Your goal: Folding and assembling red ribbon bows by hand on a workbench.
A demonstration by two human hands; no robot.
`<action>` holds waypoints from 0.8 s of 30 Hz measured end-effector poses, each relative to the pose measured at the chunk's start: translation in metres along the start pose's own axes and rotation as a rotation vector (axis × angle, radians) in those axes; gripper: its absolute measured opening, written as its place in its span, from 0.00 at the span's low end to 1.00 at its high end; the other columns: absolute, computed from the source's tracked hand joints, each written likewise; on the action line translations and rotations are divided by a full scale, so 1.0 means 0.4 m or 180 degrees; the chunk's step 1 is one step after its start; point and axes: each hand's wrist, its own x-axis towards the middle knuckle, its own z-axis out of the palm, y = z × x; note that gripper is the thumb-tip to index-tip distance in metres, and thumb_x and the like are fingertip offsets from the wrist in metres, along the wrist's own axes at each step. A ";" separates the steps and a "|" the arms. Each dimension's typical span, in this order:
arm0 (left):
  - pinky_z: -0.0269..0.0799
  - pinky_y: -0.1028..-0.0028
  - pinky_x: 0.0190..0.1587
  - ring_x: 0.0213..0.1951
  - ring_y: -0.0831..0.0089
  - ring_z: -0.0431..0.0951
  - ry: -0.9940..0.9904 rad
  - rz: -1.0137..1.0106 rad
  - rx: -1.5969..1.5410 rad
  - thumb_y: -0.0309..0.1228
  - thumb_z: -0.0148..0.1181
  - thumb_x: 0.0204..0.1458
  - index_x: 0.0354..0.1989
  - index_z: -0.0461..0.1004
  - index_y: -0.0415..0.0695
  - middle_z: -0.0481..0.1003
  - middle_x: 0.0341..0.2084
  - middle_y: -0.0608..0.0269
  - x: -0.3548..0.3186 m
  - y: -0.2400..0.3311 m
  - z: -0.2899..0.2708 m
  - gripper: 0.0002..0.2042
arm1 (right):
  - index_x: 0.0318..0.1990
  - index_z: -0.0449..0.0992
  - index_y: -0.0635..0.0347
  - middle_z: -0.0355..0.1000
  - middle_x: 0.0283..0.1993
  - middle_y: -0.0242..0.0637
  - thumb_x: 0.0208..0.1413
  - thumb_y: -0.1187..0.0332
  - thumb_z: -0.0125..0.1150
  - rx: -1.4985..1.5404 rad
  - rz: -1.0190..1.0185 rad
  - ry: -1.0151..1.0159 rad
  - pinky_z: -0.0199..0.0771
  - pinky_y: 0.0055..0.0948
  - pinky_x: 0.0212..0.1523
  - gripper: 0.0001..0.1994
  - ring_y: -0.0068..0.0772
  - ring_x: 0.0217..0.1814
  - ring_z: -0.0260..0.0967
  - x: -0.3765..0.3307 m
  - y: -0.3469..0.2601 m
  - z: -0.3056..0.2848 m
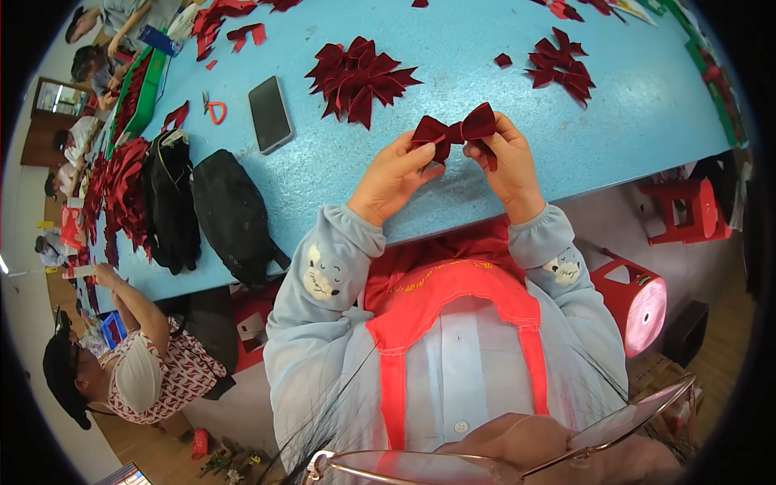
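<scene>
This is a small craft workshop where several people sit along one long blue worktable (453,73) doing handwork side by side. Piles of dark red ribbon bows (360,79) and cut ribbon pieces (121,190) are spread down the table, with orange-handled scissors (214,109) and green trays (145,89) among them. Red plastic stools (638,299) stand on the floor, and black bags (230,214) and a phone (270,113) lie on the tabletop.
</scene>
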 end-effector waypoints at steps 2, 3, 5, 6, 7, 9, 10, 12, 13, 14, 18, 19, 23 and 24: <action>0.68 0.72 0.45 0.41 0.74 0.72 0.0138 0.0001 -0.0058 0.34 0.55 0.53 0.47 0.66 0.38 0.71 0.42 0.62 0.008 0.004 0.009 0.16 | 0.40 0.70 0.60 0.69 0.32 0.31 0.56 0.72 0.51 0.0104 0.0000 -0.0016 0.66 0.22 0.31 0.06 0.21 0.26 0.62 0.000 -0.002 0.007; 0.68 0.73 0.44 0.40 0.75 0.72 0.0260 -0.0022 -0.0124 0.33 0.55 0.53 0.46 0.66 0.38 0.72 0.40 0.62 0.016 0.006 0.014 0.15 | 0.40 0.70 0.60 0.69 0.32 0.31 0.56 0.72 0.51 0.0104 -0.0006 -0.0025 0.66 0.22 0.31 0.06 0.21 0.26 0.62 -0.001 -0.004 0.012; 0.68 0.74 0.43 0.40 0.76 0.72 0.0372 -0.0044 -0.0186 0.32 0.56 0.52 0.45 0.67 0.38 0.72 0.39 0.62 0.020 0.005 0.026 0.14 | 0.40 0.70 0.60 0.69 0.32 0.31 0.56 0.73 0.51 0.0029 0.0016 0.0203 0.65 0.21 0.29 0.06 0.21 0.25 0.61 -0.004 -0.013 0.023; 0.68 0.75 0.42 0.39 0.76 0.72 0.0463 0.0163 -0.0086 0.30 0.56 0.52 0.44 0.67 0.38 0.73 0.37 0.62 0.018 0.002 0.034 0.13 | 0.40 0.70 0.60 0.69 0.32 0.31 0.56 0.73 0.51 -0.0009 0.0025 0.0321 0.65 0.20 0.29 0.06 0.20 0.25 0.60 -0.006 -0.016 0.029; 0.68 0.77 0.41 0.39 0.77 0.72 0.0552 0.0369 0.0012 0.28 0.57 0.51 0.43 0.68 0.38 0.73 0.36 0.62 0.015 0.000 0.041 0.12 | 0.40 0.70 0.60 0.69 0.32 0.31 0.56 0.73 0.51 -0.0011 0.0015 0.0324 0.65 0.20 0.29 0.06 0.20 0.25 0.60 -0.007 -0.018 0.035; 0.68 0.78 0.40 0.38 0.77 0.73 0.0639 0.0583 0.0103 0.27 0.57 0.50 0.41 0.69 0.38 0.73 0.34 0.63 0.012 -0.001 0.050 0.11 | 0.40 0.71 0.60 0.68 0.31 0.30 0.55 0.73 0.51 -0.0109 -0.0188 0.0106 0.61 0.18 0.26 0.06 0.19 0.23 0.59 -0.011 -0.021 0.050; 0.68 0.79 0.40 0.38 0.77 0.73 0.0718 0.0682 0.0291 0.25 0.57 0.50 0.42 0.68 0.37 0.73 0.35 0.62 0.011 0.000 0.053 0.12 | 0.40 0.71 0.60 0.68 0.30 0.30 0.55 0.73 0.51 -0.0157 -0.0287 -0.0005 0.59 0.17 0.24 0.06 0.18 0.23 0.58 -0.011 -0.023 0.053; 0.69 0.80 0.39 0.38 0.77 0.73 0.0884 0.0881 0.0668 0.22 0.56 0.48 0.43 0.67 0.37 0.73 0.35 0.61 0.009 0.002 0.058 0.12 | 0.40 0.72 0.60 0.68 0.30 0.28 0.55 0.72 0.53 -0.0222 -0.0288 -0.0092 0.58 0.16 0.23 0.06 0.16 0.22 0.58 -0.008 -0.017 0.038; 0.69 0.80 0.39 0.38 0.77 0.73 0.0882 0.0880 0.0670 0.22 0.56 0.48 0.43 0.67 0.37 0.73 0.35 0.61 0.008 0.004 0.065 0.12 | 0.40 0.72 0.60 0.68 0.29 0.27 0.54 0.72 0.54 -0.0277 -0.0290 -0.0167 0.56 0.15 0.22 0.06 0.15 0.22 0.57 -0.005 -0.011 0.029; 0.69 0.79 0.39 0.38 0.77 0.73 0.0864 0.0978 0.0433 0.21 0.56 0.48 0.44 0.66 0.37 0.72 0.36 0.61 0.007 0.007 0.076 0.13 | 0.39 0.73 0.60 0.68 0.28 0.25 0.54 0.71 0.55 -0.0331 -0.0291 -0.0243 0.54 0.14 0.21 0.07 0.13 0.22 0.57 -0.003 -0.006 0.024; 0.69 0.78 0.39 0.37 0.76 0.72 0.0767 0.1122 -0.0113 0.21 0.55 0.48 0.47 0.64 0.37 0.72 0.38 0.62 -0.001 0.016 0.095 0.17 | 0.38 0.74 0.59 0.68 0.27 0.25 0.54 0.71 0.54 -0.0155 -0.0452 -0.0101 0.51 0.14 0.19 0.06 0.12 0.20 0.54 0.005 0.014 0.016; 0.69 0.77 0.39 0.37 0.76 0.72 0.0705 0.1072 -0.0189 0.21 0.55 0.48 0.48 0.63 0.37 0.72 0.38 0.62 -0.003 0.018 0.095 0.18 | 0.38 0.74 0.59 0.68 0.27 0.25 0.54 0.71 0.54 -0.0151 -0.0452 -0.0101 0.51 0.14 0.19 0.06 0.12 0.20 0.54 0.005 0.014 0.017; 0.69 0.76 0.39 0.36 0.76 0.71 0.0371 0.0899 -0.0522 0.22 0.55 0.48 0.48 0.64 0.38 0.72 0.37 0.63 -0.012 0.021 0.101 0.18 | 0.38 0.74 0.58 0.68 0.27 0.24 0.55 0.71 0.54 -0.0057 -0.0435 -0.0030 0.48 0.14 0.17 0.06 0.10 0.18 0.50 0.003 0.015 0.023; 0.69 0.76 0.39 0.35 0.76 0.71 0.0234 0.0839 -0.0653 0.22 0.56 0.48 0.48 0.64 0.38 0.72 0.37 0.63 -0.012 0.022 0.102 0.17 | 0.39 0.73 0.58 0.67 0.26 0.25 0.55 0.71 0.53 0.0006 -0.0419 -0.0037 0.47 0.14 0.16 0.06 0.11 0.17 0.49 0.003 0.017 0.024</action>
